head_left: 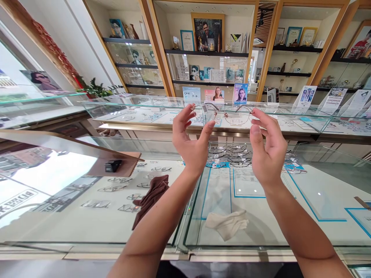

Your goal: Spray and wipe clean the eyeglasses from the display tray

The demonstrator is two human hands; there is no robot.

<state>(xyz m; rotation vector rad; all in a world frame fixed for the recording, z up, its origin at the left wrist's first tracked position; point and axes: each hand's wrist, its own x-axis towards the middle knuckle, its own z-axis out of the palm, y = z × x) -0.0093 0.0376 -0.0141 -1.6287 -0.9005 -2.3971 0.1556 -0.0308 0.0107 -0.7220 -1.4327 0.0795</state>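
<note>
A pair of thin-rimmed eyeglasses [225, 115] is held up in front of me, above the glass counter. My left hand [191, 141] pinches its left end between thumb and fingers. At the other end, my right hand [267, 148] grips the frame near the hinge. The temples point away from me, and a small printed label shows through the right lens. Below, a cream cloth [227, 224] lies crumpled on the glass top. A dark brown cloth [152, 197] rests to the left, partly behind my left forearm.
Rows of eyeglasses [228, 154] sit inside the near glass showcase [185, 249]. A wooden board [116, 162] bearing a small black box [113, 166] juts in at left. Beyond stands a second showcase [139, 102] with upright advertising cards [240, 94], backed by wall shelves [208, 53].
</note>
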